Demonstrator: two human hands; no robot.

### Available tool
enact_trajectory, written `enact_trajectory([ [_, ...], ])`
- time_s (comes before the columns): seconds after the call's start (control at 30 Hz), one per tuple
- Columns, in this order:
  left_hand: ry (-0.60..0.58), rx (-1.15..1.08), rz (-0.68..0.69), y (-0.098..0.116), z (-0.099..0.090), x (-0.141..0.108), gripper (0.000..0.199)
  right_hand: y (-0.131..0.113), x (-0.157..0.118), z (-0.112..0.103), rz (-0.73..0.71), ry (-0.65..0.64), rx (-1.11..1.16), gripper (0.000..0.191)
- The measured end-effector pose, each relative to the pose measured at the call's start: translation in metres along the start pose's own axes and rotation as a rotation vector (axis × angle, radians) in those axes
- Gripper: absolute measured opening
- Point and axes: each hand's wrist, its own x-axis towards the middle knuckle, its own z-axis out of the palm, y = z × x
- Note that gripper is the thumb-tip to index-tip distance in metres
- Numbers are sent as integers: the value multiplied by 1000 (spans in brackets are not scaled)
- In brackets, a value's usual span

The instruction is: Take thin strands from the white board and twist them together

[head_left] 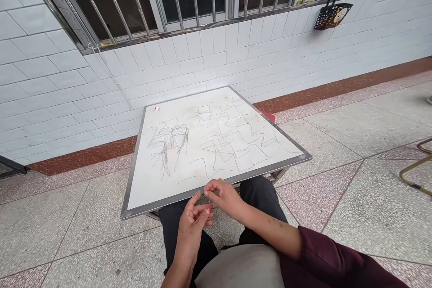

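My left hand (195,225) is just below the table's front edge, its fingers curled and the thumb drawn in toward them. Close beside it, my right hand (223,195) pinches thumb and forefinger together at the edge. Whatever the fingertips hold is too fine to make out; a faint thin line seems to run between the hands. On the white table top (199,94) lie many thin, dark, bent strands, like fine wire. Those on the right (232,137) are spread apart in zigzags, while a denser tangled bunch (172,137) lies on the left.
A small white and red item (156,109) sits at the table's far left corner. The tiled wall (189,60) with a barred window stands behind the table. A patterned bag (332,15) hangs from the bars. Metal chair legs (410,173) show at far right.
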Motion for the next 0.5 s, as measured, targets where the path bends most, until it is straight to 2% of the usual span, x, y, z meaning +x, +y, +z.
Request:
enact_trajectory([
  [0.13, -60, 43, -21, -1, -7, 0, 68, 6, 36, -14, 107, 22, -249, 15],
  [0.3, -101, 65, -21, -1, -12, 1, 56, 17, 91, -17, 187, 48, -373, 16],
  [0.4, -61, 57, 0, 10, -15, -1, 53, 25, 115, -12, 239, 39, -429, 18],
  [0.5, 17, 15, 97, 31, -23, -15, 48, 31, 127, -6, 266, 21, -476, 17],
])
